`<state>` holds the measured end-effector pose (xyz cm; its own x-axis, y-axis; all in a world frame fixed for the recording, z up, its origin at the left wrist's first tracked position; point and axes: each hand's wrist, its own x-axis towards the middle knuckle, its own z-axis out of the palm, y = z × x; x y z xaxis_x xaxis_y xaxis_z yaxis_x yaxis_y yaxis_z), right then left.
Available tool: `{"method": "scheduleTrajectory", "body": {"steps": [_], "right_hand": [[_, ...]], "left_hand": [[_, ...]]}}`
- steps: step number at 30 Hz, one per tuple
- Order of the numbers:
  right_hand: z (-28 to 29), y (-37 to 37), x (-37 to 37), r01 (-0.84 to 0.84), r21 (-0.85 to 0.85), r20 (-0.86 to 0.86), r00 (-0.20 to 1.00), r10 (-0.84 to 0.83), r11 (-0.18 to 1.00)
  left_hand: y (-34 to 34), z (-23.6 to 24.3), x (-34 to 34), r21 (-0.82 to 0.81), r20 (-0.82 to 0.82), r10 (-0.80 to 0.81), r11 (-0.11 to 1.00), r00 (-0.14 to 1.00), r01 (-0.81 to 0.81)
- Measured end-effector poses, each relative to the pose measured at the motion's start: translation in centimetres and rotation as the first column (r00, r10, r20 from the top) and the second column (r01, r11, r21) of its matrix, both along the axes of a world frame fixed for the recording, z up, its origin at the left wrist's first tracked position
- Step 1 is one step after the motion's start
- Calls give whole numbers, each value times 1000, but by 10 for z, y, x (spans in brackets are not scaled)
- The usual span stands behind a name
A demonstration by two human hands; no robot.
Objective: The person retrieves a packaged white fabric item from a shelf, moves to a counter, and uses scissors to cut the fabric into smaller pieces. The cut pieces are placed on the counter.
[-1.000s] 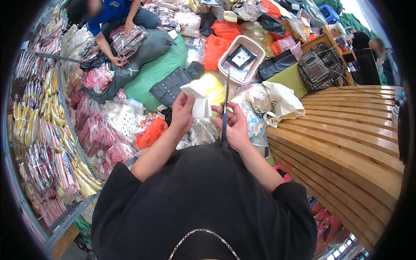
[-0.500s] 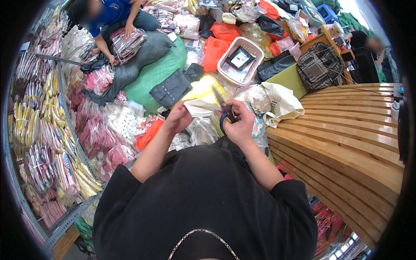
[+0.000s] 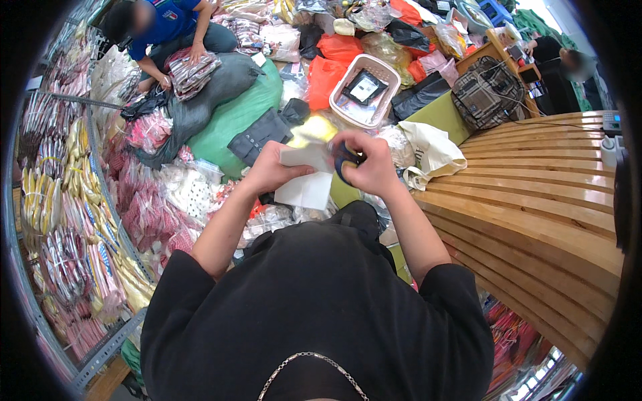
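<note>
Between my thumb and fingers, my left hand (image 3: 277,168) grips a white sheet of paper (image 3: 304,192), which is bent so that one part stands up and another hangs below the thumb. Close to its right edge, my right hand (image 3: 369,162) is closed round the dark blue handles of a pair of scissors (image 3: 344,164). The scissor blades are blurred beside the paper, so whether they touch it I cannot tell. Beyond the paper lie a yellow item (image 3: 314,128) and a dark folded fabric bag (image 3: 259,138).
A pinkish-white basket (image 3: 334,100) holds a black packet. To the right runs a slatted wooden bench (image 3: 535,174) with a cream cloth bag (image 3: 428,155) on its edge. Metal shelving (image 3: 110,341) with bagged goods stands left. A person in blue (image 3: 170,27) handles packets at the upper left.
The paper has swung downward and now shows a wider face below my left thumb. My right hand has turned the scissors, and their blades, sharp before, are blurred.
</note>
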<state>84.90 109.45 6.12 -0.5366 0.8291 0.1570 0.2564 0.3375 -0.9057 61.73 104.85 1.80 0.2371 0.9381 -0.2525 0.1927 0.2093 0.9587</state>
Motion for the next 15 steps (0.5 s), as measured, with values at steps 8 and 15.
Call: {"method": "scheduleTrajectory", "body": {"steps": [8, 15], "right_hand": [[-39, -35, -2, 202, -692, -112, 918, -380, 693], [-47, -21, 9, 166, -599, 36, 983, -181, 783]], "left_hand": [[-19, -25, 38, -100, 313, 569, 816, 760, -570], [-27, -23, 36, -213, 383, 624, 777, 681, -592]]}}
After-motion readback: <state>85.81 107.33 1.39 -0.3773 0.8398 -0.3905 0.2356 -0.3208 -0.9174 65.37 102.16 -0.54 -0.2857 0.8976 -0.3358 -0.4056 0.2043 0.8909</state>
